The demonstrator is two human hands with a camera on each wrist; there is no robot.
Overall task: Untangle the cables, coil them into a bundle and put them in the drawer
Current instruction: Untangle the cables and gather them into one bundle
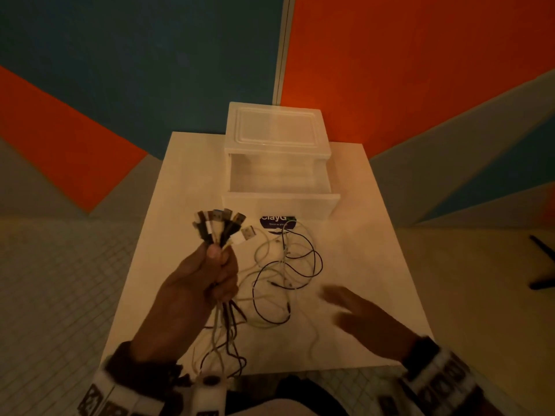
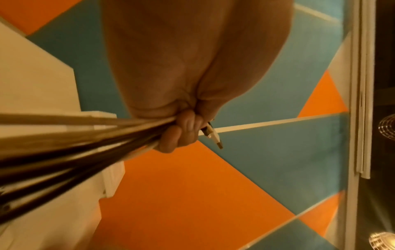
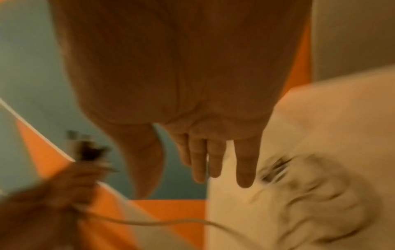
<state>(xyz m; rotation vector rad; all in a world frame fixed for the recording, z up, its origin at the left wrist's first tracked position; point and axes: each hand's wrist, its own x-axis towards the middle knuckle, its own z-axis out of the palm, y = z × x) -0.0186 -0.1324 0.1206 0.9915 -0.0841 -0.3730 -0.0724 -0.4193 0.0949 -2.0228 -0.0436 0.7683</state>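
Observation:
My left hand (image 1: 210, 274) is raised above the white table (image 1: 369, 235) and grips several black and white cables just below their USB plugs (image 1: 220, 225), which fan out above my thumb. The rest of the cables (image 1: 285, 274) trail down from my fist and lie in loose loops on the table. In the left wrist view my curled fingers (image 2: 181, 133) clamp the strands (image 2: 85, 138). My right hand (image 1: 360, 319) hovers, blurred, over the table to the right of the loops, fingers (image 3: 245, 165) straight and holding nothing. The white drawer (image 1: 279, 187) stands pulled out at the back.
The drawer unit (image 1: 276, 127) sits at the table's far edge against an orange and teal wall. A dark sticker (image 1: 277, 223) marks the drawer front. Tiled floor surrounds the table, with a black object (image 1: 543, 265) on it at far right.

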